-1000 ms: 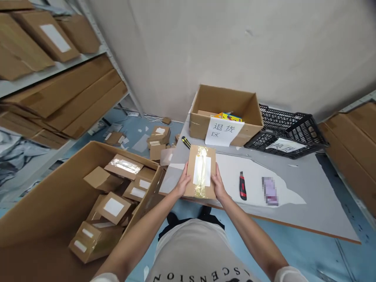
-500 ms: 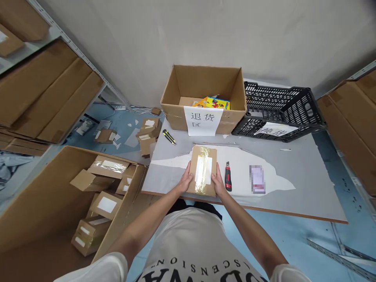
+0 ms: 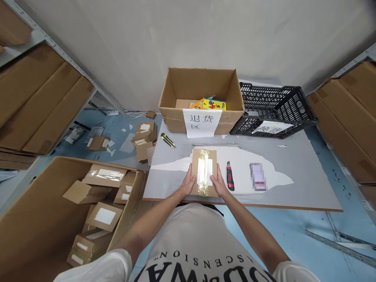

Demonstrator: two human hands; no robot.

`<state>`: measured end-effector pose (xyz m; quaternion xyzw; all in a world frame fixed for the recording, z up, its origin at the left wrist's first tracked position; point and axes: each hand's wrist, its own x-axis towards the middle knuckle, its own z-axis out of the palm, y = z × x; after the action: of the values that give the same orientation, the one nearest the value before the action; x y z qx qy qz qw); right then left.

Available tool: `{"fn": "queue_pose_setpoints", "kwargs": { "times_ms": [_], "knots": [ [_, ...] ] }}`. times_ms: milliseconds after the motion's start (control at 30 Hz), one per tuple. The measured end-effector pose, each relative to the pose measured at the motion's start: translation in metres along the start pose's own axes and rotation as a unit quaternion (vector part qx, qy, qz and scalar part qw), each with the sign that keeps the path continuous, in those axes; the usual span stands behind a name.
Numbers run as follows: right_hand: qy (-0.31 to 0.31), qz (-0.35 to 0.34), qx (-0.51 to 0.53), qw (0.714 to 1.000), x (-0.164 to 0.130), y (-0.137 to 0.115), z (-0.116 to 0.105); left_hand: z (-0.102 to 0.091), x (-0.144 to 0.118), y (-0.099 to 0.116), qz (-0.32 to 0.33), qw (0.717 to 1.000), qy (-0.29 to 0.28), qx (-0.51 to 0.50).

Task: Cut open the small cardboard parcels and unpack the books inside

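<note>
A small brown cardboard parcel (image 3: 204, 171) with a white label and clear tape lies on the grey table (image 3: 305, 176) near its front edge. My left hand (image 3: 188, 184) grips its left side and my right hand (image 3: 219, 183) grips its right side. A red and black utility knife (image 3: 229, 176) lies just right of my right hand. A yellow and black utility knife (image 3: 168, 140) lies further back on the left.
An open cardboard box (image 3: 201, 100) with a paper sign stands at the table's back, a black plastic crate (image 3: 274, 109) beside it. A large box (image 3: 53, 211) of small parcels sits on the floor to the left. Shelves with flat cartons flank both sides.
The parcel came down from the table's left edge and now rests on the table in front of me. Both hands stay on its sides. My view turned to face the table.
</note>
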<state>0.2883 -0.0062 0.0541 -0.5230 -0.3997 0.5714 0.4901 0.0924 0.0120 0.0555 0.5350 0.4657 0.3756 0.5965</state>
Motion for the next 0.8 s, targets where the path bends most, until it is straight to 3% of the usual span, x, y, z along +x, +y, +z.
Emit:
{"fn": "queue_pose_setpoints", "kwargs": {
  "times_ms": [167, 433, 633, 800],
  "knots": [
    [0.0, 0.009, -0.068, 0.998, 0.0, 0.0, -0.001, -0.004, 0.001, -0.005, 0.012, 0.999, -0.018, 0.034],
    [0.125, 0.049, -0.018, 0.991, -0.017, 0.003, 0.001, -0.017, 0.016, -0.01, 0.006, 0.997, -0.001, 0.072],
    [0.223, 0.187, 0.116, 0.95, -0.073, 0.003, -0.002, -0.041, 0.082, 0.014, -0.006, 0.998, 0.024, 0.054],
    [0.184, 0.266, 0.268, 0.907, -0.108, -0.016, -0.001, -0.047, 0.133, 0.036, -0.057, 0.997, -0.053, 0.003]
  ]
}}
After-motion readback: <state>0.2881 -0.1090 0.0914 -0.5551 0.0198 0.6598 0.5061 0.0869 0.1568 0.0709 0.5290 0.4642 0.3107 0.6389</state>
